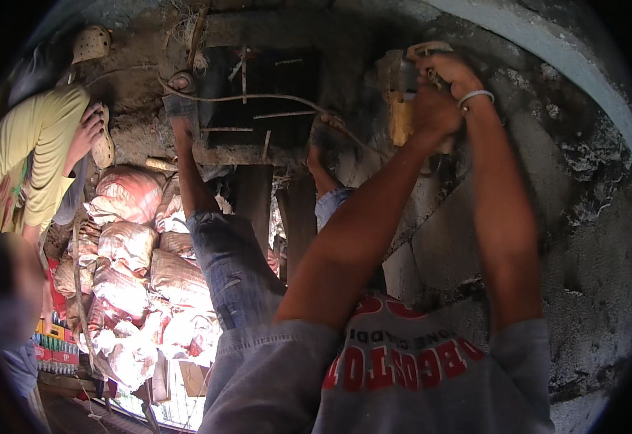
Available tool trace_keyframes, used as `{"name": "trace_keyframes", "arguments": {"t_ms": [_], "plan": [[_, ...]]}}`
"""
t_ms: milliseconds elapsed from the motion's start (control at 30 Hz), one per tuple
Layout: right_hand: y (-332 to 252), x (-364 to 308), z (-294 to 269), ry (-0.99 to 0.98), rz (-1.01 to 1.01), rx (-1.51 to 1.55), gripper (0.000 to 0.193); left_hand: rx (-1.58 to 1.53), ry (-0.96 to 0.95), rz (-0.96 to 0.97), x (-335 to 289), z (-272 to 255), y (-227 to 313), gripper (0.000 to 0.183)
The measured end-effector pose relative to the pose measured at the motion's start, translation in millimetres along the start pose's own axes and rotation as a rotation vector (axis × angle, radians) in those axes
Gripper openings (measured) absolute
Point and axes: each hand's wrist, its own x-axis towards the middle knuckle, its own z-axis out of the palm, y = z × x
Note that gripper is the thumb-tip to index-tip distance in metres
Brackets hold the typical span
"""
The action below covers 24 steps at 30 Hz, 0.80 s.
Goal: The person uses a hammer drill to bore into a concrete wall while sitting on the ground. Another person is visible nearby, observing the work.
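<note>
In the head view, both bare arms are extended toward the upper right. The left hand (435,110) is positioned below the right hand (452,72) in the picture, and the two are partly overlapped. The right wrist is bent and fitted with a pale bracelet (476,96). The fingers of the right hand are curled narrowly at the pale upper end of a yellow object (401,121); the left fingers are hidden, so their closure cannot be told. The yellow object is located just beside the hands, in front of a grey concrete surface (468,224), to the right of a dark square opening (280,79). Red and dark lettering is printed on the grey shirt (504,369) and is seen inverted. White marks are carried on the red crates (59,356); these are too small to be read.
</note>
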Motion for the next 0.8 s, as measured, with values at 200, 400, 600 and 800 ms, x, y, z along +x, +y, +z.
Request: {"name": "trace_keyframes", "arguments": {"t_ms": [200,400,600,800], "plan": [[11.2,11.1,-0.9,0.074,-0.001,-0.164,0.016,0.033,0.023,0.148,5.3,8.4,-22.8,0.079],[-12.3,8.7,-2.4,-0.036,-0.013,-0.255,0.016,-0.02,0.054,0.105,8.9,-2.1,-2.8,0.077],[8.6,7.2,3.2,0.074,-0.035,-0.176,0.016,-0.036,0.058,0.026,-8.3,-3.6,2.2,0.066],[144.5,-61.8,76.8,0.062,-0.516,0.319,0.033,-0.066,-0.049,0.34,-67.0,-11.6,-144.4,0.055]]}}
